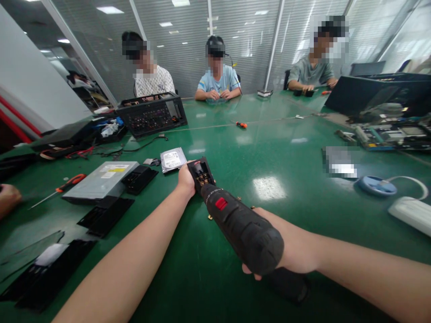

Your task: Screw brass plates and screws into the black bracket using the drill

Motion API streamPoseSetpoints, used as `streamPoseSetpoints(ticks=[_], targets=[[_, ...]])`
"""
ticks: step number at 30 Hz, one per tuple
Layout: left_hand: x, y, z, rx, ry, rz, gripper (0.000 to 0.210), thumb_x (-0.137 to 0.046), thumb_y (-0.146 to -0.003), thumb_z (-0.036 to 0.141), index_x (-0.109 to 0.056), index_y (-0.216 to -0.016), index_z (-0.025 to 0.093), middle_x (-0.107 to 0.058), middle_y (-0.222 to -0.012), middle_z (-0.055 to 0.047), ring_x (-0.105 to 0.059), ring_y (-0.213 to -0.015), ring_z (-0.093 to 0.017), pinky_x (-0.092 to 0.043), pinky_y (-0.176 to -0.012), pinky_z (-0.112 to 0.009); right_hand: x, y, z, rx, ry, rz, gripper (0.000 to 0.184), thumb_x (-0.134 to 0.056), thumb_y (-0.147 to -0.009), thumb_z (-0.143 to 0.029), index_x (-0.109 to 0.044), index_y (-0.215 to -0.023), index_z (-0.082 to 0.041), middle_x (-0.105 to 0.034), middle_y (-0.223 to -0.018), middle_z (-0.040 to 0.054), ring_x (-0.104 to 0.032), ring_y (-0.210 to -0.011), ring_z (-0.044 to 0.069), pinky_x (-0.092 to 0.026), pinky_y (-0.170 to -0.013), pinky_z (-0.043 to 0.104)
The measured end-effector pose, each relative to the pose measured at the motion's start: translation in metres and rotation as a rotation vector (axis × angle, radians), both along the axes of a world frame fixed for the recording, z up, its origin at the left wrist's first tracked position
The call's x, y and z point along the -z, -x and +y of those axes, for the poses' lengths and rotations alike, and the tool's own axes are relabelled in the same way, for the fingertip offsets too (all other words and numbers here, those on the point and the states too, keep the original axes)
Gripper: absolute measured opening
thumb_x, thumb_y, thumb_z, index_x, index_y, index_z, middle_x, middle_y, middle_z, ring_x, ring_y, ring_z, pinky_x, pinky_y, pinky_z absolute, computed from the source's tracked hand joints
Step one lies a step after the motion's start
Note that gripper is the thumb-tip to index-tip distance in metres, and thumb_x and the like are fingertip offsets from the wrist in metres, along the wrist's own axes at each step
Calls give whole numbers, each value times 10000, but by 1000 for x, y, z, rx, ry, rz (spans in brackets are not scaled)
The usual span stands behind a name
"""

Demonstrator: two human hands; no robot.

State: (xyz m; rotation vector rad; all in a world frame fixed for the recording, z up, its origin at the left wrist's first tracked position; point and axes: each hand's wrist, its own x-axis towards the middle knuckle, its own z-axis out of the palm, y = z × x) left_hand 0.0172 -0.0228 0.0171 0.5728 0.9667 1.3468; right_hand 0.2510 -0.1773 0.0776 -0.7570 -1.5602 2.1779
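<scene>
My left hand [186, 180] is closed around the edge of a small black box-shaped part [208, 167], which has brass-coloured pieces inside. In my right hand [292, 246] is a black cordless drill [242, 229] with a red switch on top. Its front end points into the black part, and the tip is hidden there. The fingers on the drill's handle are mostly out of sight behind its body. Small brass-coloured pieces [210, 217] lie on the green table beside the drill. A silver hard drive [173, 159] rests just beyond my left hand.
On the left are a metal optical drive [104, 179], an orange-handled screwdriver [69, 183], black panels [50, 273] and another person's hand [9, 200]. A black computer case [153, 114] stands farther back. Circuit boards [393, 134] and a white power strip [411, 213] lie right. Several people sit opposite.
</scene>
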Motion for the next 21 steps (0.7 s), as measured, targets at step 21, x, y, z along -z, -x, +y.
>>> streamPoseSetpoints(ticks=[21], targets=[[-6,-2,-4,16,5,16,285,-462,-826,307,-667,-900,123,-631,-578,-66,-644,-495,-260,-553,-512,-394,5,-5,5,-7,-86,64,394,-933,-606,-180,-655,-879,-122,-710,-805,37,-690,-670,163,-571,-658,300]])
